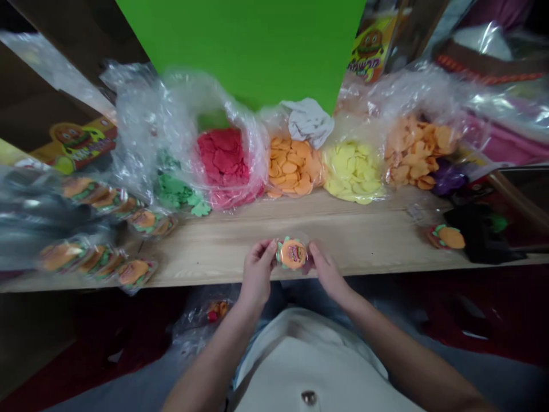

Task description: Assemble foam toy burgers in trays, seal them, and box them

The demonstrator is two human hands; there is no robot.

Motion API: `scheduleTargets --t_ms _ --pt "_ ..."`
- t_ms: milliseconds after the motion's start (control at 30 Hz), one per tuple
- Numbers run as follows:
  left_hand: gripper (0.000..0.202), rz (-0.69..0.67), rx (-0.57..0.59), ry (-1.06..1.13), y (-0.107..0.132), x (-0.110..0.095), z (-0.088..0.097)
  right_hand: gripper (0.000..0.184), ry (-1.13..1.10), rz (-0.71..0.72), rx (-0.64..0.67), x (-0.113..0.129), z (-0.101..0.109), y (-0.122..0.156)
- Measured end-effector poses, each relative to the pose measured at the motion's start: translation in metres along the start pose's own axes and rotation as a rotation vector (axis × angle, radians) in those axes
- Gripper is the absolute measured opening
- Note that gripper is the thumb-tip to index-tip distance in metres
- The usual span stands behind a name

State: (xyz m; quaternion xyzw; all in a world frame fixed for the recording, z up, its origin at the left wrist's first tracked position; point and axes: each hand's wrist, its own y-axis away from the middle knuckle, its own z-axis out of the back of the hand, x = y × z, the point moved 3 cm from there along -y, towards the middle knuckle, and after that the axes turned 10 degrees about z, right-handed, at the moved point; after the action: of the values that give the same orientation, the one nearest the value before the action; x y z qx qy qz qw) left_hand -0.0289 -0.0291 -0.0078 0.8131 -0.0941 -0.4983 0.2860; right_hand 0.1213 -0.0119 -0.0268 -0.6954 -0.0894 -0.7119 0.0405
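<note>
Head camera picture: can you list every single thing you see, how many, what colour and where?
Held wrapped burger: one, orange and green, between the hands
Left wrapped burgers: several, too blurred to count, orange and green, table's left
Right wrapped burger: one, orange and green, table's right
Cut pieces: many, bagged, behind the hands: green pieces, red pieces, orange pieces (two piles), yellow pieces
Crumpled thing: one, white, above orange and yellow
Purple thing: one, right of the piles
Panel: one, green, back
Table: one, light wood, middle
Left hand: one, burger's left
Right hand: one, burger's right
</note>
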Motion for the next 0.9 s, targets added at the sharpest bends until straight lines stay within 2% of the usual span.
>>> scheduleTargets --t_ms 67,167,233,300,400,467,533,600,700,767,833,900 --pt "0.027 -0.059 -0.009 0.004 -0.003 -0.002 -0.008 0.038 0.06 0.034 -0.04 0.002 -0.003 -0.006" --pt "0.023 -0.145 -0.016 0.026 0.004 0.005 -0.012 0.037 0.137 0.129 -0.087 0.0 0.0 -0.006" --pt "0.02 -0.165 -0.022 0.059 0.011 0.009 -0.009 0.037 0.16 0.174 -0.048 0.0 0.008 -0.006" --pt "0.022 -0.094 0.037 0.034 0.017 0.007 -0.006 0.037 0.179 0.181 0.076 0.005 0.017 -0.01" --pt "0.038 0.172 0.312 -0.135 0.022 -0.003 -0.01 0.037 0.267 0.229 0.385 0.028 0.026 -0.021" --pt "0.049 0.281 0.459 -0.294 0.023 -0.01 -0.014 0.035 0.359 0.295 0.571 0.045 0.026 -0.03" --pt "0.052 0.267 0.459 -0.413 0.021 -0.014 -0.017 0.035 0.428 0.334 0.655 0.055 0.022 -0.038" --pt "0.053 0.234 0.4 -0.446 0.018 -0.013 -0.019 0.036 0.447 0.33 0.619 0.055 0.019 -0.043" --pt "0.051 0.238 0.339 -0.364 0.014 -0.005 -0.019 0.038 0.336 0.254 0.36 0.037 0.018 -0.038" --pt "0.048 0.227 0.293 -0.265 0.01 -0.002 -0.018 0.038 0.197 0.142 0.233 0.02 0.014 -0.023" --pt "0.044 0.171 0.245 -0.18 0.007 -0.001 -0.019 0.036 0.041 0.035 0.206 0.005 0.003 -0.003" --pt "0.041 0.083 0.195 -0.133 0.006 0.0 -0.023 0.031 -0.096 0.005 0.127 -0.003 -0.008 0.013"
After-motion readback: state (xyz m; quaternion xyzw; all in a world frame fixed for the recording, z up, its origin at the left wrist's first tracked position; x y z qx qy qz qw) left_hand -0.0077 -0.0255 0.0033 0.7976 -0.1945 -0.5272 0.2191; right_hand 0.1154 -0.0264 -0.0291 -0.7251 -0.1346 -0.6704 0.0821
